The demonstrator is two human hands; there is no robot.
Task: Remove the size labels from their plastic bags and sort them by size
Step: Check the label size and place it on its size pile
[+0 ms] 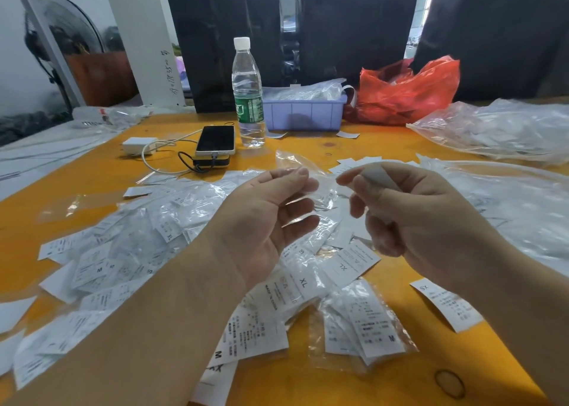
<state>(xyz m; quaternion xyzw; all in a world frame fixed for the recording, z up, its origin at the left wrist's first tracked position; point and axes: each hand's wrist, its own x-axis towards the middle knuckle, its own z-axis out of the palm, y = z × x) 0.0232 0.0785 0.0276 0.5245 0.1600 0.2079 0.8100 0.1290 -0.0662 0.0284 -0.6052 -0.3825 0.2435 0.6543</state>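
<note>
Label (380, 175) mostly hidden in right hand (409, 218); size unreadable.

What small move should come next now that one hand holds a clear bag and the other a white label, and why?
Probably read the size on the label pinched by the right hand and lay it with matching ones. It looks clear of the thin bag pinched by the left hand, so that bag can be dropped aside.

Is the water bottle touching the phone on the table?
Apart. The head view shows a strip of yellow table between the water bottle base and the right edge of the phone.
</note>
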